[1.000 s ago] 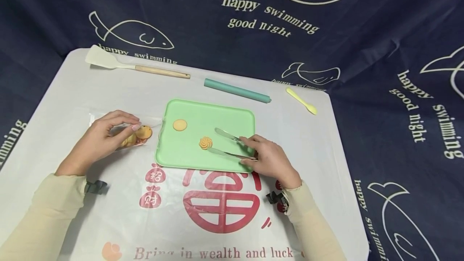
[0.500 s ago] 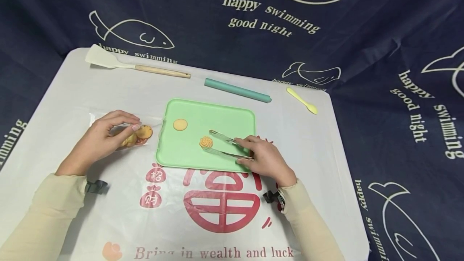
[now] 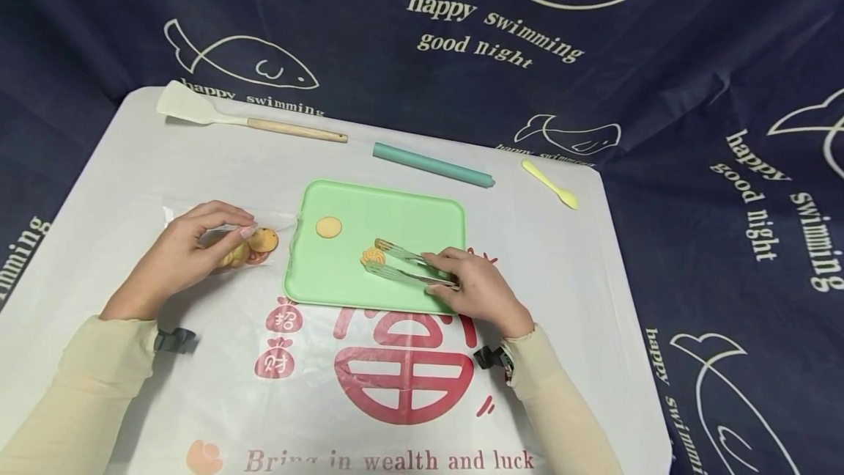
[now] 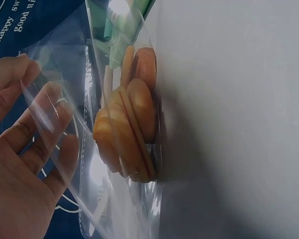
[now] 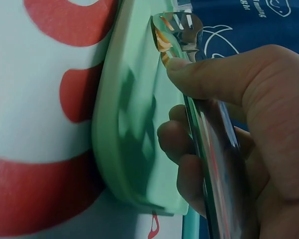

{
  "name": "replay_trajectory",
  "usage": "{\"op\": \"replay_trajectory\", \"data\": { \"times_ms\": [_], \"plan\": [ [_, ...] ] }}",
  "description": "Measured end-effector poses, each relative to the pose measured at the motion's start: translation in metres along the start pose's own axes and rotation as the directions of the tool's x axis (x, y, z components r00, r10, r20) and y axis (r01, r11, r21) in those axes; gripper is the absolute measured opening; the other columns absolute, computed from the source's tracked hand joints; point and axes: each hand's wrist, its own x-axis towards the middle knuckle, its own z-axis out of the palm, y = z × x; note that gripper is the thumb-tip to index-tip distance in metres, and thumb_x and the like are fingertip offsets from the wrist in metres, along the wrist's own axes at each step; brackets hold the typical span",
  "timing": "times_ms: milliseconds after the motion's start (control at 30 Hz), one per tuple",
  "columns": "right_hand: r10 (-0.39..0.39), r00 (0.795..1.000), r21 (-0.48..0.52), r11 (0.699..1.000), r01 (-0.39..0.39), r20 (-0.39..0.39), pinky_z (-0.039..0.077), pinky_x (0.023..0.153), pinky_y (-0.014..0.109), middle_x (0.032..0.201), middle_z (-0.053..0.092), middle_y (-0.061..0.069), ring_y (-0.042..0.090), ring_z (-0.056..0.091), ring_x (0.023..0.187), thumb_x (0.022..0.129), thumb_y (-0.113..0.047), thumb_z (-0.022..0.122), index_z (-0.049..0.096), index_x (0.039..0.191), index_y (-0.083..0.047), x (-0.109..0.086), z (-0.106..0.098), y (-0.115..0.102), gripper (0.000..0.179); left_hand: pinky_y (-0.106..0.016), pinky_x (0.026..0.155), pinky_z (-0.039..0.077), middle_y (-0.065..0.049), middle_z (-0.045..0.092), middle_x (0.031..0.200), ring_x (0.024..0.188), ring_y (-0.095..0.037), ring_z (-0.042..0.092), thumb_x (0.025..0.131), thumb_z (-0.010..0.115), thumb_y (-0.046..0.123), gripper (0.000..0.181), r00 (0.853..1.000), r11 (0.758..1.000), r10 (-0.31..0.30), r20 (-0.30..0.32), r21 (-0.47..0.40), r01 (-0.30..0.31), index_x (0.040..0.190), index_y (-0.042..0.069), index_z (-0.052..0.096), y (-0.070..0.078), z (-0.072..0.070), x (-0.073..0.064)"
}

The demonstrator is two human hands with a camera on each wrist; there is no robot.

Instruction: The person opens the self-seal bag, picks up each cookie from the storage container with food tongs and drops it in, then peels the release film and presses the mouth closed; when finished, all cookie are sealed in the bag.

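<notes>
In the head view my left hand (image 3: 187, 248) is at the left of the table, its thumb and fingers pinching the film of a clear plastic bag (image 4: 92, 174). Several cookies (image 4: 117, 134) lie inside that bag. My right hand (image 3: 481, 284) grips metal tongs (image 3: 404, 275) over a light green tray (image 3: 422, 215). The tongs' tips stand on either side of a swirled cookie (image 3: 371, 257) on the tray, partly covering it. A plain round cookie (image 3: 329, 227) lies farther left on the tray. In the right wrist view, the thumb and curled fingers wrap the tongs (image 5: 214, 149).
Along the table's far edge lie a white spatula with a wooden handle (image 3: 297, 130), a teal rod (image 3: 431, 164) and a small yellow spoon (image 3: 550, 185). The bag's mouth overlaps the tray's left rim. A dark blue patterned cloth (image 3: 369, 35) hangs behind the table.
My right hand has moved slightly left with the tongs, and their tips have come closer together around the swirled cookie. The left hand and the bag have stayed in place.
</notes>
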Motion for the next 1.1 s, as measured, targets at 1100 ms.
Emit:
{"op": "replay_trajectory", "data": {
  "times_ms": [1100],
  "plan": [
    [-0.174, 0.981, -0.022, 0.984, 0.176, 0.087, 0.046, 0.065, 0.025, 0.117, 0.066, -0.003, 0.003, 0.052, 0.073, 0.095, -0.029, 0.073, 0.061, 0.142, -0.021, 0.109, 0.035, -0.084, 0.05, -0.013, 0.096, 0.036, 0.006, 0.066, 0.111, 0.109, -0.003, 0.054, 0.096, 0.074, 0.013, 0.01, 0.999, 0.999, -0.022, -0.03, 0.024, 0.022, 0.102, 0.007, 0.077, -0.002, -0.009, -0.01]
  ]
}}
